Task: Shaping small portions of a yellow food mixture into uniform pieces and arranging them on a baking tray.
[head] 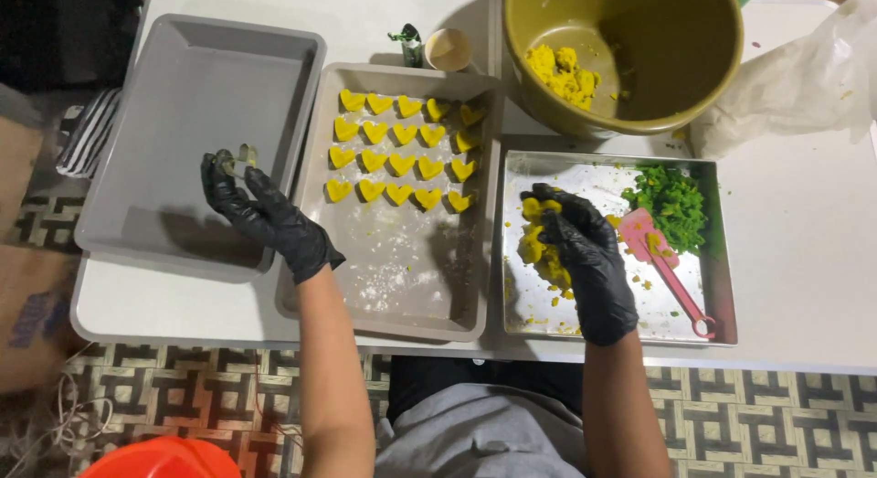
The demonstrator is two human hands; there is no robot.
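At lower right of centre, the black-gloved right hand (580,249) closes its fingers on a lump of yellow dough (534,245) over the shiny square metal tray (722,259). Left of centre, the gloved left hand (260,213) pinches a small metal cutter (239,156) above the empty grey tray (183,85). Farther up, yellow heart-shaped dough pieces (402,158) fill the middle grey tray (402,304) on the white desk (804,286).

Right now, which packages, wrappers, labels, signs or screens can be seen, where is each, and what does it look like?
Small wrapper: on the white table above the middle tray, beside a small round cup; crumpled, green and dark, with a silvery edge.
Plastic bag: at the table's upper right corner, right of the olive bowl; crumpled, translucent white, no print visible.
Cardboard box: on the floor at the left edge; brown with a faded bluish mark.
No signs or screens in view.
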